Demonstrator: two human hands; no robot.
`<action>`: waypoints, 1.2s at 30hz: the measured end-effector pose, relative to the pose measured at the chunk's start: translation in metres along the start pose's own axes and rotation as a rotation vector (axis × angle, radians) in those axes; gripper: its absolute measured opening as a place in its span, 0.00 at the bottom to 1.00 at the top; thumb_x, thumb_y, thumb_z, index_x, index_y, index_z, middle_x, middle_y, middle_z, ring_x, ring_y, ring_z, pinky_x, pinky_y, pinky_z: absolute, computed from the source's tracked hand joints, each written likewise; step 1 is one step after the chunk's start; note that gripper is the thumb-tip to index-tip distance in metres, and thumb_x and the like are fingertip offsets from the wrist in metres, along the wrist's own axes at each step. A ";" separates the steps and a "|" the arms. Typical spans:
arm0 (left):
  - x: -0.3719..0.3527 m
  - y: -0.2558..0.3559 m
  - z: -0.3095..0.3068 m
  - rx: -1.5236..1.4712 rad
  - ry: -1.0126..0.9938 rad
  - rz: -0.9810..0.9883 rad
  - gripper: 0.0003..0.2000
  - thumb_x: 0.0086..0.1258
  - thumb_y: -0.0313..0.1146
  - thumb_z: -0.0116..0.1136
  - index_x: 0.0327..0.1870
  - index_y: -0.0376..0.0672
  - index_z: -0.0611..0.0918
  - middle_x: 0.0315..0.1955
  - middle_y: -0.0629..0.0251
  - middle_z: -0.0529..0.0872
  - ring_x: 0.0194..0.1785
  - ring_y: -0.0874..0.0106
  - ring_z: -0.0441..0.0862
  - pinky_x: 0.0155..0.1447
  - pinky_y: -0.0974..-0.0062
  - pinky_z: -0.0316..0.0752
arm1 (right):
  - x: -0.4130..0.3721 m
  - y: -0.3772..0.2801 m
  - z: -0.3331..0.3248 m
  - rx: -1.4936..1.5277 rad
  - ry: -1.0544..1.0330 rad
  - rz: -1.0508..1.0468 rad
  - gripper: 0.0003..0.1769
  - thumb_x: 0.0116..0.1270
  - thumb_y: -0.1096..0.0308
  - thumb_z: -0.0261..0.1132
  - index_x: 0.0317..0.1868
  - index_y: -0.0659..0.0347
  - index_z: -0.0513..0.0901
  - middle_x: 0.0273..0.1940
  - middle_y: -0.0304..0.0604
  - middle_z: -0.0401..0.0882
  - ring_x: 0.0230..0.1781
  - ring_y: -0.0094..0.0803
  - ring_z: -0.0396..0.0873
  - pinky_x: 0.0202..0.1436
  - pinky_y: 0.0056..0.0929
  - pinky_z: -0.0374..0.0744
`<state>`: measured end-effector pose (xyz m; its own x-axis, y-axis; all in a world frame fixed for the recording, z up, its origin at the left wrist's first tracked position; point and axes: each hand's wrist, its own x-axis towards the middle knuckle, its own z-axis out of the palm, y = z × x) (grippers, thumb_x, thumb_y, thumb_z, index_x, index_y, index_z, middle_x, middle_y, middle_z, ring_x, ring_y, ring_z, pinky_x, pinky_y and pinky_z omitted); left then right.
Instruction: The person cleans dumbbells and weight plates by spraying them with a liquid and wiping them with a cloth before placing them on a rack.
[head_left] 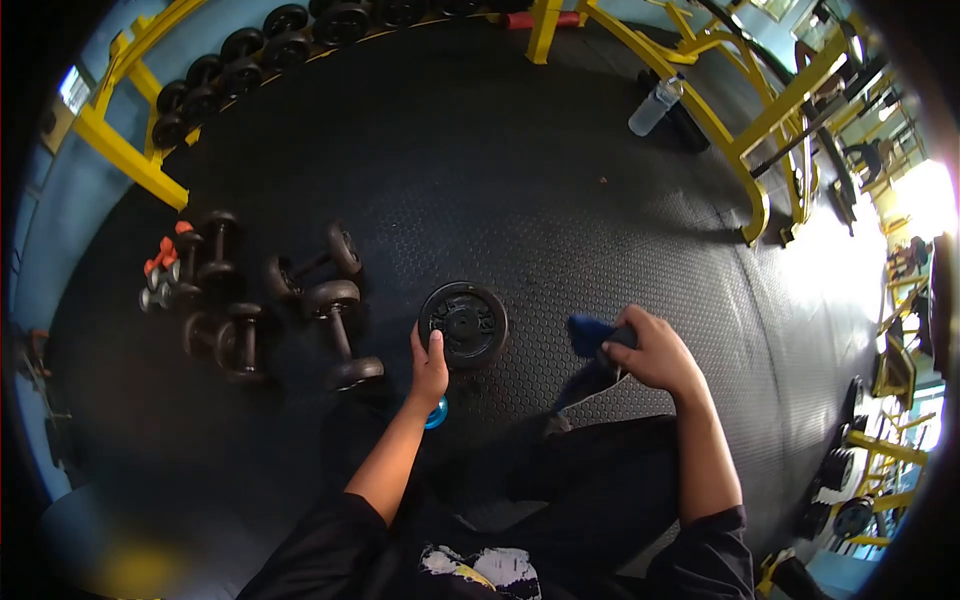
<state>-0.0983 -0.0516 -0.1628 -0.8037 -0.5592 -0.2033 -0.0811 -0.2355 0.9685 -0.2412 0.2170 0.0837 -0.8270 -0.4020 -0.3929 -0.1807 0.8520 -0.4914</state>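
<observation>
My left hand (430,374) is at the lower left edge of a round black weight plate (463,325), its thumb on the plate's face and its other fingers partly hidden at the rim. To the right, my right hand (650,349) is closed around a dark cloth (590,380), with a blue part (589,335) showing beyond the fingers. Something round and blue (436,413) shows beside my left wrist.
Several black dumbbells (340,334) and small orange-ended ones (162,257) lie on the floor to the left. A dumbbell rack (137,165) stands behind. A water bottle (656,105) is near a yellow machine frame (745,180) at the upper right.
</observation>
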 end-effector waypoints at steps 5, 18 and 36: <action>0.003 0.014 0.009 0.041 0.023 -0.192 0.32 0.82 0.50 0.44 0.78 0.41 0.55 0.67 0.54 0.70 0.67 0.66 0.70 0.69 0.70 0.68 | -0.004 0.010 0.000 -0.184 -0.312 -0.184 0.22 0.61 0.57 0.67 0.50 0.63 0.79 0.43 0.56 0.85 0.47 0.54 0.83 0.49 0.47 0.79; 0.119 0.060 0.038 0.019 -0.131 -0.282 0.33 0.79 0.55 0.46 0.79 0.51 0.55 0.65 0.56 0.71 0.57 0.64 0.79 0.49 0.62 0.82 | -0.005 0.007 -0.005 -0.215 -0.327 -0.226 0.19 0.63 0.57 0.68 0.47 0.60 0.78 0.37 0.52 0.85 0.41 0.51 0.84 0.46 0.46 0.78; 0.282 0.057 0.092 0.086 0.315 -0.687 0.19 0.77 0.49 0.42 0.56 0.45 0.73 0.38 0.56 0.83 0.22 0.63 0.82 0.21 0.75 0.64 | -0.012 -0.014 -0.014 -0.128 -0.501 -0.240 0.17 0.62 0.59 0.68 0.46 0.60 0.78 0.35 0.54 0.85 0.39 0.53 0.84 0.45 0.49 0.78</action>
<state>-0.3841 -0.1497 -0.1516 -0.3505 -0.5126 -0.7838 -0.5588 -0.5572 0.6143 -0.2363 0.2147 0.1061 -0.4071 -0.6728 -0.6177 -0.4214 0.7384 -0.5265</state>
